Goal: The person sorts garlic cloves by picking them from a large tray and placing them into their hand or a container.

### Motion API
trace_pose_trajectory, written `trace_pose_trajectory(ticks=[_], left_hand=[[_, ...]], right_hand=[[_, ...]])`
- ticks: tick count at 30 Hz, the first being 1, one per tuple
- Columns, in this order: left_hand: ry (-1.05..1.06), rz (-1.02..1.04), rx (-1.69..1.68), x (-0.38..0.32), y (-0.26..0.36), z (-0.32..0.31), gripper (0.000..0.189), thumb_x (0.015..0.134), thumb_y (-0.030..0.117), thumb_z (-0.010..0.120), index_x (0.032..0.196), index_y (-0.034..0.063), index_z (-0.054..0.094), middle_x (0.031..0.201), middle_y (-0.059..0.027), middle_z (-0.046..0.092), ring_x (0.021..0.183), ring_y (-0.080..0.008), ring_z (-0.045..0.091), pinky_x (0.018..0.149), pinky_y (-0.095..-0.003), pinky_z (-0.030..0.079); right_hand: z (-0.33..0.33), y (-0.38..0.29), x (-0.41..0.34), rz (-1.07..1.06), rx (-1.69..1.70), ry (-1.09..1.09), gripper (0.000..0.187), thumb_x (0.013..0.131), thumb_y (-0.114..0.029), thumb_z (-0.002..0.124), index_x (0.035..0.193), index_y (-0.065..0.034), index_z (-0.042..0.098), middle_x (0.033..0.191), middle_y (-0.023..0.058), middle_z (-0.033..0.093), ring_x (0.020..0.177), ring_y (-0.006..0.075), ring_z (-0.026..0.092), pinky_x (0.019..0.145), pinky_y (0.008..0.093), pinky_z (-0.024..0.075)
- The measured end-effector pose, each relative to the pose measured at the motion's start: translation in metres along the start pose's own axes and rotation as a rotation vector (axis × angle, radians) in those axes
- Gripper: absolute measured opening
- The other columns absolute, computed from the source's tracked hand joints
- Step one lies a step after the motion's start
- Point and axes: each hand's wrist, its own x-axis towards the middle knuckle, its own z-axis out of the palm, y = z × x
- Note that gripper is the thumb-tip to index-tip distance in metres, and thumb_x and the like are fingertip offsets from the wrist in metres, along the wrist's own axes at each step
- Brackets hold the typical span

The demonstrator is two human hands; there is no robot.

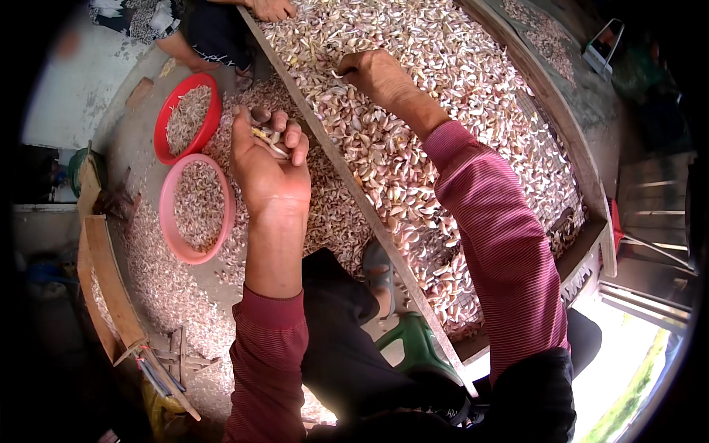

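Garlic cloves [388, 166] lie thickly over a wood-framed mesh screen that slants through the view. My left hand [271, 158] is palm up beside the frame's near rail, its fingers curled around several garlic pieces [270, 141], some yellowish. Over the cloves, my right hand [368, 69] reaches down with bent fingers; a pale clove [335, 74] shows at its fingertips, pinched between them. A red plastic basin [216, 119] with pale garlic scraps stands left of my left hand. Touching or close below it, a pink basin [164, 207] holds small garlic pieces.
A co-worker's hand [272, 9] rests at the screen's upper left edge, with bare feet nearby. Small garlic pieces and skins [166, 277] cover the floor. The frame's wooden rail [332, 160] runs between my arms. A green plastic stool [412, 340] and a wooden frame [113, 277] stand lower down.
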Motion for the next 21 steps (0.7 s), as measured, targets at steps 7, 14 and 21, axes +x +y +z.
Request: trace_pose_trajectory(ticks=[7, 14, 21], left_hand=[[-0.017, -0.003, 0.024, 0.0, -0.002, 0.003, 0.027, 0.1, 0.032, 0.043, 0.085, 0.0095, 0.044, 0.07, -0.0036, 0.043, 0.057, -0.0149, 0.039, 0.042, -0.0246, 0.028], [0.049, 0.008, 0.069, 0.006, -0.005, -0.003, 0.028, 0.1, 0.034, 0.042, 0.086, 0.0101, 0.045, 0.071, -0.0032, 0.046, 0.058, -0.0145, 0.042, 0.043, -0.0251, 0.03], [0.13, -0.264, -0.006, -0.001, -0.025, 0.032, 0.039, 0.102, 0.042, 0.034, 0.092, 0.007, 0.049, 0.08, -0.008, 0.053, 0.062, -0.0166, 0.048, 0.051, -0.0261, 0.037]], right_hand=[[0.018, -0.043, 0.005, -0.036, -0.172, -0.204, 0.033, 0.089, -0.015, 0.063, 0.122, -0.0189, 0.064, 0.098, 0.0095, 0.07, 0.082, 0.0211, 0.067, 0.081, 0.0345, 0.0557], [-0.029, -0.032, -0.004, 0.063, -0.126, -0.159, 0.031, 0.088, -0.015, 0.064, 0.12, -0.0165, 0.065, 0.101, 0.0078, 0.07, 0.089, 0.0182, 0.067, 0.085, 0.0335, 0.0539], [-0.107, -0.092, -0.032, -0.133, 0.203, -0.211, 0.025, 0.089, -0.02, 0.065, 0.112, -0.0118, 0.068, 0.095, 0.0073, 0.072, 0.077, 0.0137, 0.068, 0.079, 0.0312, 0.0557]])
